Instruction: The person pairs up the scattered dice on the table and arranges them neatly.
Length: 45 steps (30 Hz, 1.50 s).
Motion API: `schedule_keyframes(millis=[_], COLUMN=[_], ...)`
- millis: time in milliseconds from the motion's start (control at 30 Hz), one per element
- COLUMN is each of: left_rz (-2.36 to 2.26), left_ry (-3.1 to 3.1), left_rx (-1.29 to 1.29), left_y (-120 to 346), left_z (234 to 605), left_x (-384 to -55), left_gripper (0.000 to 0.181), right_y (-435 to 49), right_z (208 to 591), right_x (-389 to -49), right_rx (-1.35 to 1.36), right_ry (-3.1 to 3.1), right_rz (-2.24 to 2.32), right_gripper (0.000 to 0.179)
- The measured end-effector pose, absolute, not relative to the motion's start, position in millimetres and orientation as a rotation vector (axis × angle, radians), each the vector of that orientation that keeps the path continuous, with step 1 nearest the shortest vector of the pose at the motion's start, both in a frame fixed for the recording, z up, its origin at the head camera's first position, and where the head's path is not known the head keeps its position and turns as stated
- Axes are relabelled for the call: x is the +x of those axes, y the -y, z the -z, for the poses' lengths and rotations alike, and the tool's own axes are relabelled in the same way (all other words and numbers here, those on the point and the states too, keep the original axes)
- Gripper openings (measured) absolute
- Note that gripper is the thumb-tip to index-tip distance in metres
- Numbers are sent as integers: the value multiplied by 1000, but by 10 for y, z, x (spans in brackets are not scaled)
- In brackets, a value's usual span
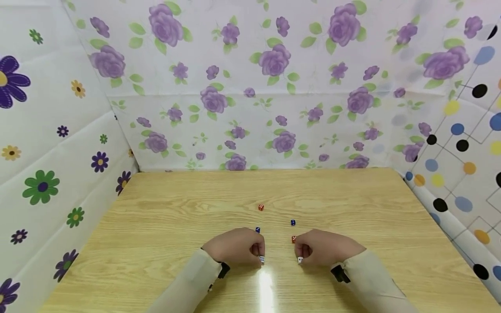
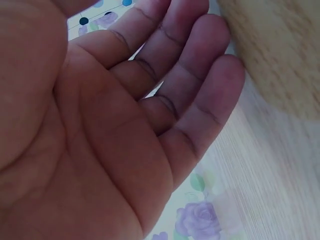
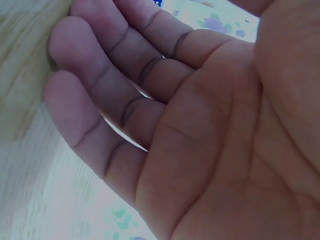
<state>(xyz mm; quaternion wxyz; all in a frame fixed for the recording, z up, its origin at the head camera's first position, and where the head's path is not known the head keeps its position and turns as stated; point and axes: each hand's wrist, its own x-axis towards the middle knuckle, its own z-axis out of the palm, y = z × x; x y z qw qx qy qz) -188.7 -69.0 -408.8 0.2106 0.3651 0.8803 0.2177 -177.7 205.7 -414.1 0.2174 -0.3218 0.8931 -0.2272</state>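
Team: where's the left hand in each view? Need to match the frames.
Head: left hand below and just left of centre, pinching a white die.
Left wrist: left hand fills the left and middle, palm showing, fingers toward the upper right.
Right wrist: not in it; the hand there is the right hand.
Shared landmark: the wood-grain table, along the right side in left wrist, the left side in right wrist.

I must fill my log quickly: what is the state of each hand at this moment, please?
Left hand: closed, pinches a white die.
Right hand: closed, pinches another white die.
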Motion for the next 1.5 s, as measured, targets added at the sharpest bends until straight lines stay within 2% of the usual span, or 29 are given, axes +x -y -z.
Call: schedule_keyframes(millis=[800,1500], left_rz=[-565,-535], left_ry=[-2477,-2482], left_rx=[1066,1065], left_y=[670,600], left_z=[4100,4136], left_x=[-1888,-1824], left_gripper=[7,11], right_y=[-2097,-2022], right_z=[4112,4150], right_x=[-1784,-1752], right_rx=[-882,-937], right_ry=[-2468,-2504], right_rz=[640,608], right_gripper=[11,12])
